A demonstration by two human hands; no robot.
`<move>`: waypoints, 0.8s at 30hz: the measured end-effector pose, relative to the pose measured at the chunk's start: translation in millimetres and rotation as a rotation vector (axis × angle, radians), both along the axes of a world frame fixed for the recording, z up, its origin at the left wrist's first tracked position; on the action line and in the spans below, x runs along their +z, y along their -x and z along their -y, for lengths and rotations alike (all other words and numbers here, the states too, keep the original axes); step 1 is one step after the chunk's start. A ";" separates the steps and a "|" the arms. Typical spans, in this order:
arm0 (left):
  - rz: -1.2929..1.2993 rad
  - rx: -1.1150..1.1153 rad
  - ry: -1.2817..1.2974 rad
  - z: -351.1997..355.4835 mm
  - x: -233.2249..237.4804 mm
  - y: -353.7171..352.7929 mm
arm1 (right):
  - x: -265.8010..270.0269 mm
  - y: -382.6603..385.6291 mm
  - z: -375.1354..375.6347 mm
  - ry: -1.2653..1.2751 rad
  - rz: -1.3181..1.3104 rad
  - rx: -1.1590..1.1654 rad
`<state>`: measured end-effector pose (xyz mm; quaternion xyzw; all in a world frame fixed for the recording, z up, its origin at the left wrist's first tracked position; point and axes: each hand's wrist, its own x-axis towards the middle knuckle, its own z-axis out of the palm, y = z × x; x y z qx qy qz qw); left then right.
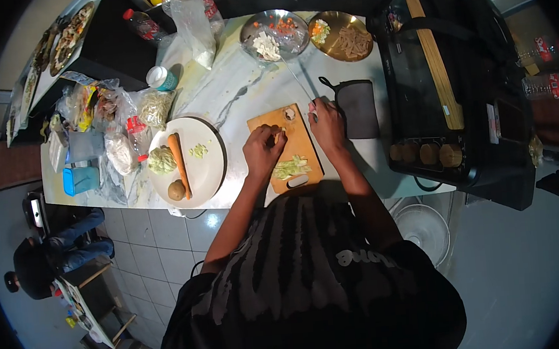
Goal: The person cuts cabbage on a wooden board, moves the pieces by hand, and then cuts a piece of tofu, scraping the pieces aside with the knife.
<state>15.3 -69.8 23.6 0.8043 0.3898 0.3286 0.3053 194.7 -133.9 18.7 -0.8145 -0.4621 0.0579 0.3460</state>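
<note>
A wooden cutting board (304, 147) lies on the marble counter (233, 89) in front of me. My left hand (263, 149) is curled over a small pale piece of food at the board's middle. My right hand (327, 123) grips the handle of a knife (298, 81), whose thin blade points away toward the bowls. Chopped pale green cabbage (291, 168) lies at the board's near end. A small round piece (290, 114) rests at the far end.
A white plate (208, 170) at left holds a carrot (179, 164), cabbage and a potato. Two metal bowls (296, 38) of chopped food stand at the back. A dark cloth (359, 108) lies right of the board, beside a black stove (436, 77). Bags and bottles crowd the left.
</note>
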 end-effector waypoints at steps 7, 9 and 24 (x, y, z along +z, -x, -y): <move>0.006 -0.003 0.004 -0.2 0.1 0.7 | -3.0 -1.5 8.2 0.095 0.048 0.006; 0.004 0.001 0.000 0.7 0.8 0.9 | -4.3 0.8 20.5 0.115 0.031 -0.006; 0.027 0.013 -0.033 0.4 -3.7 0.4 | 118.7 4.7 222.4 0.927 -0.603 0.040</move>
